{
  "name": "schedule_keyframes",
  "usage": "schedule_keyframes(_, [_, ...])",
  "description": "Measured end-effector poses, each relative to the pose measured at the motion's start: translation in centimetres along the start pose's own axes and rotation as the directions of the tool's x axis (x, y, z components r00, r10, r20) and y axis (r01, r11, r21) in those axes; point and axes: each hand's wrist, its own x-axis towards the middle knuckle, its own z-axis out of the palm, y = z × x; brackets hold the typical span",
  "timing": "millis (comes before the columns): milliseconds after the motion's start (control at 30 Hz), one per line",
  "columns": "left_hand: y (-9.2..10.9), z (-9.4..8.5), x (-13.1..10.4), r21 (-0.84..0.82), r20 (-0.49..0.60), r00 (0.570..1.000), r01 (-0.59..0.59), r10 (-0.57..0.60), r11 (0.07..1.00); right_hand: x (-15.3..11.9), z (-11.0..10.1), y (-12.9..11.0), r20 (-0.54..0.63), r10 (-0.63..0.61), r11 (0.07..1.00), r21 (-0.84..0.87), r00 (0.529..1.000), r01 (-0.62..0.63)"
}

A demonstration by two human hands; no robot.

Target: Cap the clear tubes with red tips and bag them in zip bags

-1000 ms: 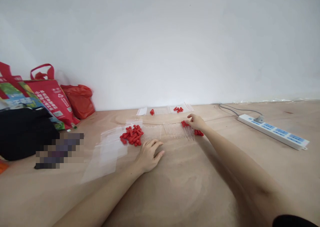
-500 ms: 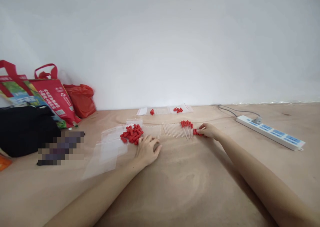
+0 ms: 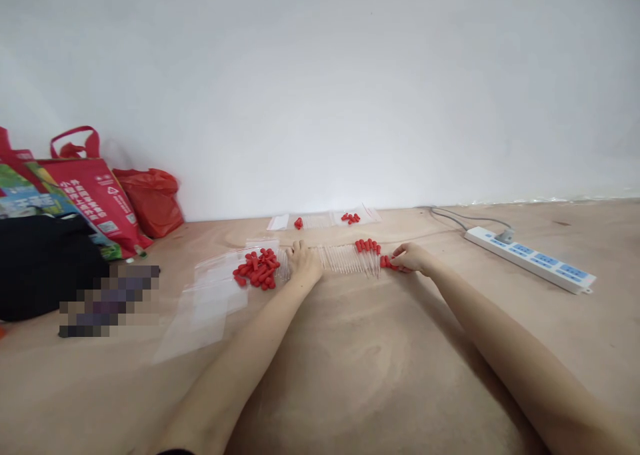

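My left hand (image 3: 305,263) lies over a row of thin clear glass tubes (image 3: 285,266), fingers apart and partly bent, with nothing visible in them. Just left of it is a heap of red rubber dropper bulbs (image 3: 257,268). To its right runs another row of clear glass tubes (image 3: 340,259). At that row's right end, several droppers with red bulbs (image 3: 368,246) lie side by side. My right hand (image 3: 414,258) rests beside them, its thumb and fingers pinching a red rubber bulb (image 3: 386,261) low on the table; the fingertips partly hide it.
Clear plastic bags (image 3: 215,308) lie left of the heap. Near the wall are more bulbs (image 3: 351,218) on a bag. A white power strip (image 3: 530,258) with a grey cord lies right. Red shopping bags (image 3: 95,195) and a black bag (image 3: 45,265) stand left.
My left hand has moved away from the heap of red bulbs, forward and right, onto the glass tubes. My right hand stays at the red bulbs. The view has shifted slightly.
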Motion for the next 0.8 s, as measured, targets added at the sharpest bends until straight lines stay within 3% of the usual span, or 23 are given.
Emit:
schedule_keyframes(233, [1.3, -0.1, 0.6, 0.051, 0.071, 0.992, 0.097, -0.1, 0.994, 0.2, -0.1, -0.1, -0.003, 0.012, 1.0, -0.02, 1.0, -0.012])
schedule_keyframes(367, [1.0, -0.5, 0.5, 0.04, 0.09, 0.989, 0.116, -0.119, 0.992, 0.1, -0.1, 0.1, -0.036, 0.006, 1.0, -0.03, 0.999, -0.007])
schedule_keyframes(567, [-1.5, -2.2, -2.2, -0.059, 0.092, 0.995, -0.022, 0.027, 0.998, -0.4, -0.6, -0.5, -0.135, -0.053, 0.999, -0.015, 0.989, 0.051])
schedule_keyframes(633, [-2.7, -2.7, -3.7, -0.108, 0.089, 0.991, -0.093, 0.102, 0.99, -1.1, -0.1, -1.3, -0.17, -0.125, 0.991, 0.026, 0.977, 0.131])
schedule_keyframes(700, [-3.9, -2.7, -5.2, -0.153, 0.083, 0.984, -0.142, 0.156, 0.978, -2.0, 1.1, -2.3, -0.175, -0.27, 0.955, 0.078, 0.947, 0.287])
schedule_keyframes(733, [-4.5, -2.5, -5.8, -0.181, 0.065, 0.981, -0.171, 0.185, 0.969, -2.5, 1.9, -2.8, -0.165, -0.366, 0.919, 0.093, 0.916, 0.384])
schedule_keyframes(800, [-5.5, -2.0, -6.7, -0.268, -0.059, 0.96, -0.28, 0.275, 0.922, -3.6, 4.0, -3.7, -0.146, -0.571, 0.807, 0.077, 0.808, 0.585])
